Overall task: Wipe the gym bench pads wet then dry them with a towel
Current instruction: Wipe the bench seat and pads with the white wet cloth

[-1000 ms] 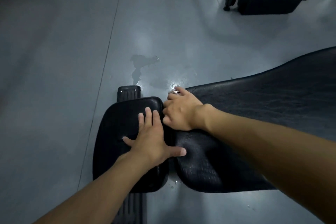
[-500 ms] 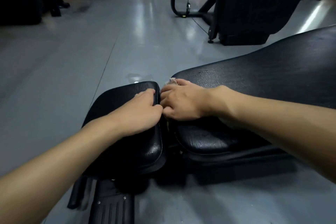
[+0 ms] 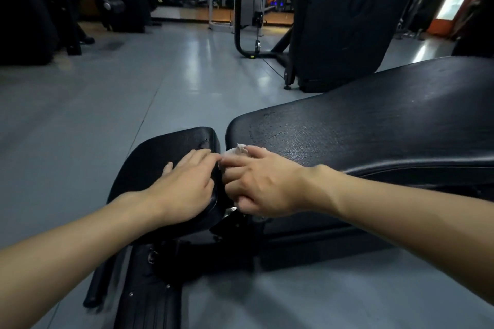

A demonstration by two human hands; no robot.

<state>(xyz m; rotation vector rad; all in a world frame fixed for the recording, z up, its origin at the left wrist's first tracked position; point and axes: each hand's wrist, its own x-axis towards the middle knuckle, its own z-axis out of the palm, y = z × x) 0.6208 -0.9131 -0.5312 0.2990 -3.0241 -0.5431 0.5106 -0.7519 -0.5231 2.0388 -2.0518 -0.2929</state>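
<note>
Grey floor (image 3: 112,120) — a dark gym machine (image 3: 344,21) behind.

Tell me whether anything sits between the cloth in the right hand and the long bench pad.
Nothing visible does. The right hand holds the cloth right at the near end of the long pad. The left hand rests flat on the seat pad across the gap, out of the way.

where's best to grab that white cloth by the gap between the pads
Pinch the free tuft of the white cloth poking up past the fingertips of the right hand, coming from above. The rest is bunched under that hand at the edge of the long pad, so only the top is exposed.
</note>
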